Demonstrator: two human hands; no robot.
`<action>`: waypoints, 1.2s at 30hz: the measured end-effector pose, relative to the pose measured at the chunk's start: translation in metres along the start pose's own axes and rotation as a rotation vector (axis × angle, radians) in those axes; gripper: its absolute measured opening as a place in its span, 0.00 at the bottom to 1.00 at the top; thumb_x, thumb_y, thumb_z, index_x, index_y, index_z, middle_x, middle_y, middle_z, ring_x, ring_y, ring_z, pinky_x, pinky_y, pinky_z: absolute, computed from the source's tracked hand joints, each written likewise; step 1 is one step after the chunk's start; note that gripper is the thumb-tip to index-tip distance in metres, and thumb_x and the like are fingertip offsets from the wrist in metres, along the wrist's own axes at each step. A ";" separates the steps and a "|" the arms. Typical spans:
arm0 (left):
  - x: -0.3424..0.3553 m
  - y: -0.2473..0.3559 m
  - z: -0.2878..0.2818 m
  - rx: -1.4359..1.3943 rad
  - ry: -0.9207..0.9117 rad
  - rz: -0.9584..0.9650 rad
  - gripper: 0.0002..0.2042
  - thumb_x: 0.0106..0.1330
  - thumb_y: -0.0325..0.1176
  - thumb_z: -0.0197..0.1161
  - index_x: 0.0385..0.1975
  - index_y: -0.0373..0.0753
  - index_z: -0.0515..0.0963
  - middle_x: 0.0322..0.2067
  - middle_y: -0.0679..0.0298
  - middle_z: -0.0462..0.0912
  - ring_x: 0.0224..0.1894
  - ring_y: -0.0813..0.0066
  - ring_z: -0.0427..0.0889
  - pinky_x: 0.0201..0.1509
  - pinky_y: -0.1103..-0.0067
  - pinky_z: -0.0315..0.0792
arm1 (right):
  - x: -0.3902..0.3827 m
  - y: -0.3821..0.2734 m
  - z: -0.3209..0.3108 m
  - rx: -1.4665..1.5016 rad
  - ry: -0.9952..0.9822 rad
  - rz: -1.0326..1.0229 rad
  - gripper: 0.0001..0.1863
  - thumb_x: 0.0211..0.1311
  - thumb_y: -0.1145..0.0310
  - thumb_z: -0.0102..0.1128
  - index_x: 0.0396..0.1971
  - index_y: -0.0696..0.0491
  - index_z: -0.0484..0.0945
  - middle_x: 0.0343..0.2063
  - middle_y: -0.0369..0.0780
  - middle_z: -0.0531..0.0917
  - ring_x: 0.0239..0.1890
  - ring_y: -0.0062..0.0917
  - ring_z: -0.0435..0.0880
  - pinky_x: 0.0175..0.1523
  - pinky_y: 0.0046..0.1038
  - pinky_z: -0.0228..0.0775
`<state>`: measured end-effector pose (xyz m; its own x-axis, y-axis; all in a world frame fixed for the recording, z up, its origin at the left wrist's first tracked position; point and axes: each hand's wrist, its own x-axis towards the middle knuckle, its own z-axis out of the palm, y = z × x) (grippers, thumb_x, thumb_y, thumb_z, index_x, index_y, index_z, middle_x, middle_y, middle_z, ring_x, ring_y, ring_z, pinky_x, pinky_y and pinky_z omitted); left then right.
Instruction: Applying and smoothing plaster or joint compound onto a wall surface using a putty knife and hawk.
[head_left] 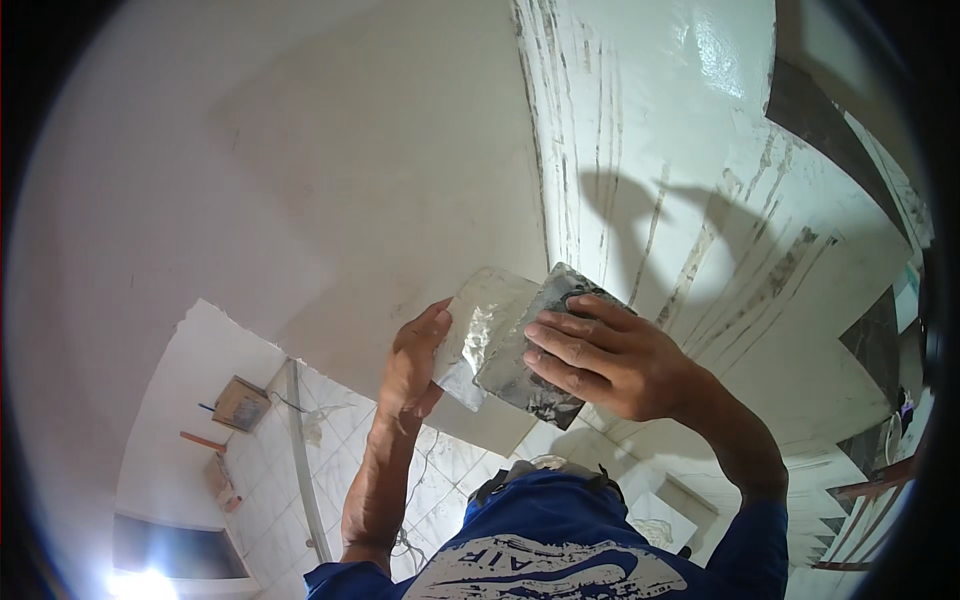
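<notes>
In front of my chest, two flat putty blades meet edge to edge or overlap; I cannot tell exactly how they touch. My left hand [413, 352] grips the left edge of a pale, shiny blade [480, 320], thumb upward and other fingers mostly hidden behind it. Over the second blade [545, 385], dark grey and blotched with dried putty, lie the fingers of my right hand [605, 355]; its thumb is out of sight. Wet-looking smears catch the light on the pale blade. Both are held near the corner where a smooth wall [400, 170] meets a streaked wall [680, 200].
Dark streaks run along the right wall, with shadows of my arms on it. White tiled floor [340, 420] lies below left, with a cable, a long metal bar [305, 470] and a wooden box [242, 403]. A bright lamp [142, 585] shines at lower left; a stair railing [875, 490] stands right.
</notes>
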<state>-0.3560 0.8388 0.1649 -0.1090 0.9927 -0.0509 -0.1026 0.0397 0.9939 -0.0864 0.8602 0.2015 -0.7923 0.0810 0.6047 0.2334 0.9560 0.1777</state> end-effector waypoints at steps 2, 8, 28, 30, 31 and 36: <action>0.002 -0.006 -0.007 -0.086 -0.069 0.013 0.20 0.77 0.37 0.45 0.58 0.29 0.73 0.28 0.61 0.82 0.06 0.86 0.61 0.04 0.84 0.51 | 0.007 0.000 0.003 -0.001 -0.014 -0.033 0.18 0.63 0.69 0.55 0.52 0.56 0.80 0.54 0.45 0.78 0.58 0.34 0.77 0.64 0.42 0.67; -0.002 -0.018 -0.011 0.016 -0.025 -0.061 0.21 0.75 0.40 0.49 0.58 0.31 0.73 0.25 0.65 0.81 0.05 0.85 0.57 0.04 0.83 0.48 | 0.000 0.002 0.016 0.047 -0.167 -0.060 0.18 0.65 0.68 0.54 0.53 0.56 0.79 0.54 0.45 0.79 0.59 0.35 0.77 0.64 0.42 0.68; -0.014 -0.043 -0.013 -0.254 0.093 -0.019 0.23 0.75 0.36 0.50 0.62 0.25 0.67 0.49 0.53 0.80 0.48 0.70 0.82 0.51 0.77 0.76 | 0.234 0.157 -0.114 -0.071 0.383 -0.036 0.12 0.72 0.69 0.52 0.47 0.58 0.79 0.21 0.45 0.78 0.24 0.28 0.77 0.34 0.30 0.69; -0.013 -0.055 -0.015 -0.376 0.090 -0.040 0.23 0.75 0.36 0.50 0.63 0.24 0.66 0.51 0.53 0.80 0.49 0.69 0.82 0.53 0.77 0.76 | 0.278 0.172 -0.128 -0.106 0.342 0.077 0.12 0.70 0.70 0.55 0.49 0.55 0.81 0.29 0.44 0.81 0.29 0.29 0.80 0.39 0.30 0.73; -0.015 -0.057 -0.017 -0.374 0.084 -0.046 0.23 0.75 0.36 0.50 0.63 0.24 0.65 0.51 0.53 0.79 0.49 0.69 0.81 0.53 0.77 0.76 | 0.296 0.176 -0.133 -0.098 0.325 0.062 0.12 0.65 0.75 0.53 0.45 0.61 0.80 0.33 0.51 0.82 0.34 0.36 0.83 0.42 0.34 0.75; -0.012 -0.073 -0.019 -0.436 0.169 -0.052 0.21 0.75 0.33 0.48 0.61 0.24 0.66 0.49 0.54 0.80 0.47 0.71 0.82 0.51 0.77 0.76 | 0.330 0.196 -0.128 -0.201 0.405 -0.085 0.10 0.60 0.79 0.50 0.32 0.66 0.80 0.28 0.58 0.83 0.32 0.45 0.86 0.39 0.41 0.77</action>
<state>-0.3664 0.8222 0.0905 -0.2487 0.9568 -0.1505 -0.5140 0.0013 0.8578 -0.2298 1.0382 0.5355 -0.5382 -0.1506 0.8293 0.3137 0.8775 0.3629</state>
